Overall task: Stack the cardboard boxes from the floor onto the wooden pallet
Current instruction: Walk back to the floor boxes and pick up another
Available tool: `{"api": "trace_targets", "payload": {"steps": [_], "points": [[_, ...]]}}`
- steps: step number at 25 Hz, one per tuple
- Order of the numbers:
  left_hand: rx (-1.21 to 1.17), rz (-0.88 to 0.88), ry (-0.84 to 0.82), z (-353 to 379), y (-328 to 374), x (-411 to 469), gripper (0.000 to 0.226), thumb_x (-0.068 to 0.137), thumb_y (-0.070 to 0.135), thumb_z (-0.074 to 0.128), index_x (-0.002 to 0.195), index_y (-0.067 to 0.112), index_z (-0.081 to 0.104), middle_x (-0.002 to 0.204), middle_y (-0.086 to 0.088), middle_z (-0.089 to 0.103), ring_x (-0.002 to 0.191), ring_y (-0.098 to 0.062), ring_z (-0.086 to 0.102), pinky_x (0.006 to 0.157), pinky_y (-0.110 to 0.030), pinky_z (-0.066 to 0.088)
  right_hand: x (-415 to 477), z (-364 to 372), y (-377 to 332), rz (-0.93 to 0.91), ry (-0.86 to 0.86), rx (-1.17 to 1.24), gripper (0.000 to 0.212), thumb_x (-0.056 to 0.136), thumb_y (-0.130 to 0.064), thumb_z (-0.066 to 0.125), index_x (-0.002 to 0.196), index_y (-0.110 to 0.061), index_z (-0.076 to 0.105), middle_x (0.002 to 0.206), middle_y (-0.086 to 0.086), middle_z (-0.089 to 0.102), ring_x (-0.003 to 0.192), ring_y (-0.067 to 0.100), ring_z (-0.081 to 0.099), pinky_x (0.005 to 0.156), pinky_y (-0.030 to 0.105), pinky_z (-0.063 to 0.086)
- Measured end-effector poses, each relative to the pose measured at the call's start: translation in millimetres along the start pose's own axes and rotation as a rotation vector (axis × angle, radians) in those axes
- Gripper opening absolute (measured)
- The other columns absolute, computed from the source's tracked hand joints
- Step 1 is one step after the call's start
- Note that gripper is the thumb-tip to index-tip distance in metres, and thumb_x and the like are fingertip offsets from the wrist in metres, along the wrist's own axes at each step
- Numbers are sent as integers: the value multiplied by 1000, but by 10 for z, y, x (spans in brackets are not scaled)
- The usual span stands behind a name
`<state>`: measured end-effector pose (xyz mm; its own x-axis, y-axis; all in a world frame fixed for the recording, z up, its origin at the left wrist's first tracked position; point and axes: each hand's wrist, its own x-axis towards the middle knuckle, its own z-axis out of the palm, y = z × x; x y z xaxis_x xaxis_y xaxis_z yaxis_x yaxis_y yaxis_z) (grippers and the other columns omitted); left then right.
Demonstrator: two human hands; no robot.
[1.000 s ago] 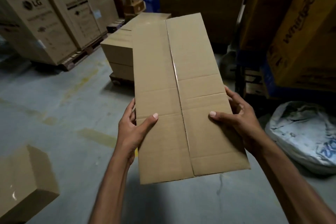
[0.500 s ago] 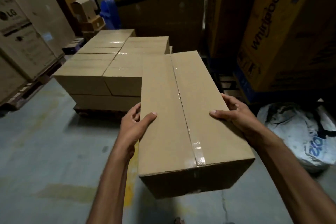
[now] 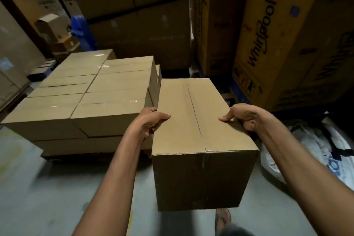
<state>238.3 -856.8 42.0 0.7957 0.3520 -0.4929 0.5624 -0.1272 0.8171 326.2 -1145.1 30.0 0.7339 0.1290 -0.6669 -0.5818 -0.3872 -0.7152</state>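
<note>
Here, stacked boxes (image 3: 92, 97) sit on the wooden pallet (image 3: 76, 157). Just right of that stack, the left hand (image 3: 148, 120) grips the left side of a cardboard box (image 3: 195, 120), which is held off the floor close beside the stack, and the right hand (image 3: 243, 119) grips its right side. Farther right of the stack lies a white sack (image 3: 316, 149).

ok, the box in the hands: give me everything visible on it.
The carried box is plain brown cardboard, long and rectangular, closed, with a flap seam running lengthwise down its top. It is off the floor, roughly level, short end toward the camera. The left hand grips its left edge and the right hand its right edge, thumbs on top. It sits just right of the stacked boxes.
</note>
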Motion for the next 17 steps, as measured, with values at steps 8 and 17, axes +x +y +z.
{"api": "trace_targets", "payload": {"steps": [8, 17], "points": [[-32, -27, 97, 470, 1027, 1574, 34, 87, 11, 79, 119, 9, 66, 92, -4, 68, 75, -15, 58, 71, -28, 45, 1489, -559, -1243, -97, 20, -151, 45, 80, -6, 80, 120, 1, 60, 112, 21, 66, 104, 36, 60, 96, 49, 52], [-303, 52, 301, 476, 1680, 3279, 67, 75, 26, 84, 128, 17, 44, 103, -5, 70, 87, -21, 71, 83, -39, 62, 3018, -437, -2502, -344, -45, -98, 71, 87, 12, 67, 146, -16, 39, 115, 3, 63, 92, 10, 57, 62, 21, 44]]}}
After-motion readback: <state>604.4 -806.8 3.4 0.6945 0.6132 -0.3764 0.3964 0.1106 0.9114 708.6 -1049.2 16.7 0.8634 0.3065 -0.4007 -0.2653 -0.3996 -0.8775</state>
